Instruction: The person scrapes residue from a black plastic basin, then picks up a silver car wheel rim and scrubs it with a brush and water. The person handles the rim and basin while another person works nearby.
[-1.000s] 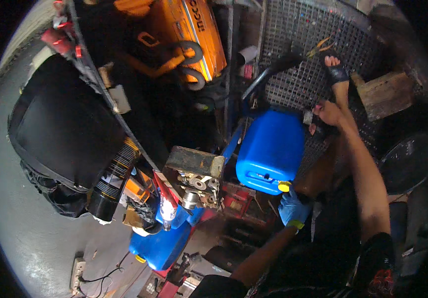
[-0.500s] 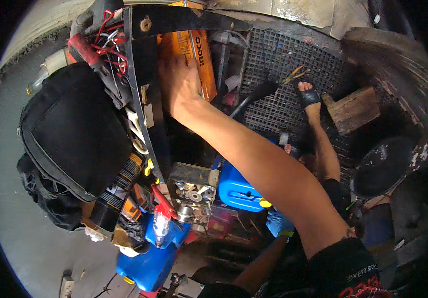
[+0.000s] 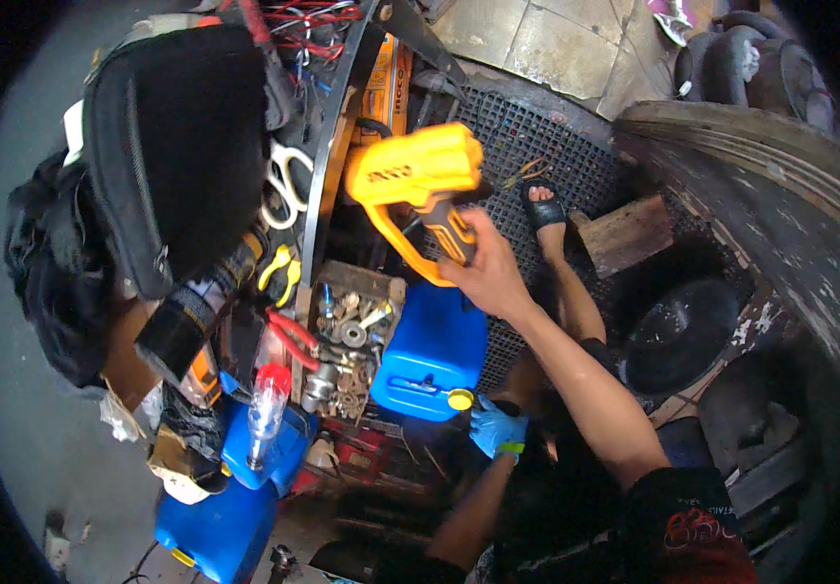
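Note:
My bare right hand (image 3: 491, 263) is wrapped round the dark grip of a yellow heat gun (image 3: 410, 167). The gun is lifted beside the black shelf frame (image 3: 327, 185), its body lying crosswise and a yellow guard looping below the grip. Behind it, an orange box (image 3: 388, 90) stands inside the shelf. My left hand (image 3: 498, 431), in a blue glove, is low down next to the yellow cap of a blue jerrycan (image 3: 431, 355). Its fingers look loosely stretched with nothing visible in them; whether they touch the can, I cannot tell.
A tray of metal hardware (image 3: 352, 331) sits left of the jerrycan. Red-handled pliers (image 3: 293, 336), white scissors (image 3: 286, 187) and a black bag (image 3: 181, 156) lie further left. My sandalled foot (image 3: 543, 202) is on a black grid mat (image 3: 576, 146), near a wooden block (image 3: 624, 234).
My right hand has come out of the shelf, where it was beside the orange box, and now holds the heat gun. The view has shifted; my gloved hand stays low near the jerrycan.

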`<control>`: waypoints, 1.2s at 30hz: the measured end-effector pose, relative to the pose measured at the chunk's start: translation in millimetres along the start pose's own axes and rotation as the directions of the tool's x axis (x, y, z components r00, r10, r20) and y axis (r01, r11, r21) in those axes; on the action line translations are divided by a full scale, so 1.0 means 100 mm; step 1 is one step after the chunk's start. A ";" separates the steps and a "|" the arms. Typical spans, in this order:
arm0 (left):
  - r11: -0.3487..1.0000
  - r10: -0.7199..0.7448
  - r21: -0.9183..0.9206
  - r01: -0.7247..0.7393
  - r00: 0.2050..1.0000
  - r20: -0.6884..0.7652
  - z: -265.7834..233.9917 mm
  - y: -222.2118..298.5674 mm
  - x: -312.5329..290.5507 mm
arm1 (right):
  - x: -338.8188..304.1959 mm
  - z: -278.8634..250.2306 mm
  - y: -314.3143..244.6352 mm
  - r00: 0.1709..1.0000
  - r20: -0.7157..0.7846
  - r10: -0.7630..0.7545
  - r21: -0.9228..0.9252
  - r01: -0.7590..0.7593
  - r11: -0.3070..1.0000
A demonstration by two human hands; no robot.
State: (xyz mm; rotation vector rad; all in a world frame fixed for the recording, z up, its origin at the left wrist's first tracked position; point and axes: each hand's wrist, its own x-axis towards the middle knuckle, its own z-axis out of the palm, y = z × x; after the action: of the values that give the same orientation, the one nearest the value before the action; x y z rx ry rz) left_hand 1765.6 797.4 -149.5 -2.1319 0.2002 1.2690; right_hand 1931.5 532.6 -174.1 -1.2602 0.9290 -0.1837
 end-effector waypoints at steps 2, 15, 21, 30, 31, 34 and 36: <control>1.000 0.005 0.007 -0.004 0.993 -0.117 0.21 -0.10 -0.01 | -0.44 -0.05 0.16 0.999 -0.028 -0.041 0.030 0.042 0.999; 0.599 0.092 -0.595 -0.536 0.784 -0.614 -0.32 -0.24 0.17 | -2.77 -0.91 -0.58 0.904 -0.387 0.183 0.439 0.006 0.898; 0.363 -0.046 -0.907 -0.214 0.968 -0.247 -0.75 0.27 1.32 | -2.83 -0.87 -0.66 0.911 -0.407 0.072 0.401 0.107 0.910; -0.844 0.371 -0.355 0.402 0.916 0.153 -0.68 0.66 3.44 | -3.71 -1.31 -0.20 0.868 -0.405 0.288 0.223 -0.212 0.951; -0.872 0.322 -0.327 0.364 0.930 0.176 -0.76 0.91 3.50 | -3.80 -1.45 -0.09 0.848 -0.429 0.311 0.225 -0.233 0.946; -0.919 0.191 -0.336 0.208 0.978 0.085 -1.01 1.02 3.66 | -4.00 -1.83 -0.09 0.805 -0.445 0.392 0.240 -0.314 0.919; -0.940 0.203 -0.270 0.211 0.978 0.055 -0.88 0.99 3.75 | -4.11 -2.19 -0.22 0.820 -0.404 0.406 0.081 -0.410 0.908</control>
State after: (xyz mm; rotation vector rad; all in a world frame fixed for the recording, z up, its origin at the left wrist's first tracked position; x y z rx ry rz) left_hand 1982.9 738.0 -476.8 0.8296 1.1174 -0.4890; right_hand 1528.4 608.0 47.1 -1.0136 1.5510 -0.1054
